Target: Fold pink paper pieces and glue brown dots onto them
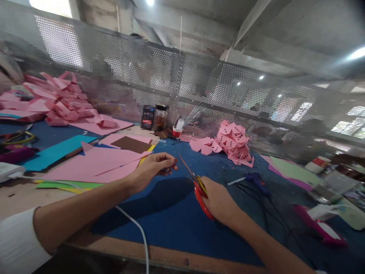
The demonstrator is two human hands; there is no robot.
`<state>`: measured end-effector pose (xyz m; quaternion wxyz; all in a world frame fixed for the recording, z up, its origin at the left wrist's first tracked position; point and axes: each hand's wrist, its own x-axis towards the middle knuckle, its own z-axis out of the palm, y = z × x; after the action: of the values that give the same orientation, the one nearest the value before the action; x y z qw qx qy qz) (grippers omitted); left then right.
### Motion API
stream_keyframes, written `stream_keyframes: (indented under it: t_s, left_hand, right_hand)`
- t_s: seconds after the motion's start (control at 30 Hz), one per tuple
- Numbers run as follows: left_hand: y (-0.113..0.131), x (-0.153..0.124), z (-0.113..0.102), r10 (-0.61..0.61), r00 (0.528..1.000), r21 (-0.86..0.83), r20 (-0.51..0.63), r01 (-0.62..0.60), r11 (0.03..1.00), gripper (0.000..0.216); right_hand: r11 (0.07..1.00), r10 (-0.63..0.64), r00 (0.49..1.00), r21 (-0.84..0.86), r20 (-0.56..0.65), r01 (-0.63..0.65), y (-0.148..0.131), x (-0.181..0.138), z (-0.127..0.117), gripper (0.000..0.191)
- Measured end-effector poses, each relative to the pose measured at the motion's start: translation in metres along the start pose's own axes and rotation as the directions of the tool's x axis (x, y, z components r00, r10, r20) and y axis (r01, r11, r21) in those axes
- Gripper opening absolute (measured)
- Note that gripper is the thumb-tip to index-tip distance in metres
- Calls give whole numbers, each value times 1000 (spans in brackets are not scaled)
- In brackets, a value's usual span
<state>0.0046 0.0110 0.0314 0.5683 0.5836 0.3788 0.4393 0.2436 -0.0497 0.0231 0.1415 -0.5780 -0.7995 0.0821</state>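
My right hand [221,199] is closed around the handles of a pair of scissors [203,198], red and yellow at the grip. The metal blades point up and away, toward my left hand. With thumb and fingertips pressed together, my left hand [159,167] hovers over the blue table just left of the blade tips. Whatever it may pinch is too small or blurred to name. Left of that hand lie large pink paper sheets [114,161], one with a slit or edge running across it. Beyond the scissors rises a pile of pink paper pieces with dark dots [232,139].
A blue glue gun [256,180] with its cord lies right of my right hand. Folded pink strips [62,101] heap at the back left. A white cable [137,224] crosses the front edge. A red-and-white cup [177,131] stands by the perforated metal screen [205,83].
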Motion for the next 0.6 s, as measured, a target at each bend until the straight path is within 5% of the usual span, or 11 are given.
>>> stream_keyframes:
  t_s: [0.6]
  left_hand:
    - [-3,1,-1,-6,1000,-3,14,6,1000,22]
  right_hand:
    - [999,-33,999,-42,-7,33,2,-1,2,15]
